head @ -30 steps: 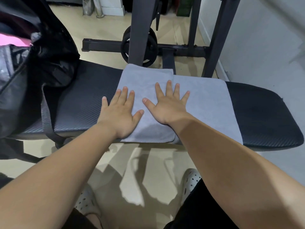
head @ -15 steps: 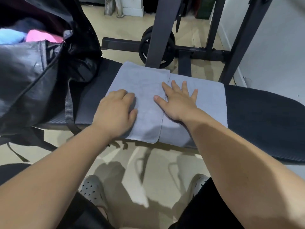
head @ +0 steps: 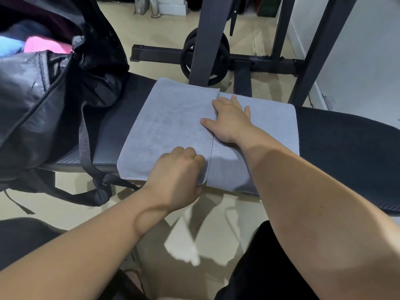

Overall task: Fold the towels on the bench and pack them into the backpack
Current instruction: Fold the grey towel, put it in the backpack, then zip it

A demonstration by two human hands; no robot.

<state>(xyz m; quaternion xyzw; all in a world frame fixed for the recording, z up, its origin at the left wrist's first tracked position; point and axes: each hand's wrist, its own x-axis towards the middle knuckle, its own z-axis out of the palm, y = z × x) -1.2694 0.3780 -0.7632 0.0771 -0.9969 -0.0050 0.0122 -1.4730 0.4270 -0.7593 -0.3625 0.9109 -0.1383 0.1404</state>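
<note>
Towel (head: 173,118): grey, partly folded, flat

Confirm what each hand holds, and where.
Left hand pinches the grey towel at the folded flap's near corner. Right hand lies on it, gripping nothing.

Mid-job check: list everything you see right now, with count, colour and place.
towel: one, grey, partly folded, across the middle of the bench
bench: one, black padded, running left to right
backpack: one, black, open, on the bench's left end
cloth items in backpack: pink and blue, inside the opening; count unclear
backpack straps: black, hanging off the bench's near edge at left
weight plates: black, on the floor bar behind the bench; count unclear
rack uprights: dark grey, behind the bench
left hand: gripping the towel's near edge
right hand: flat on the towel by the fold's edge
</note>
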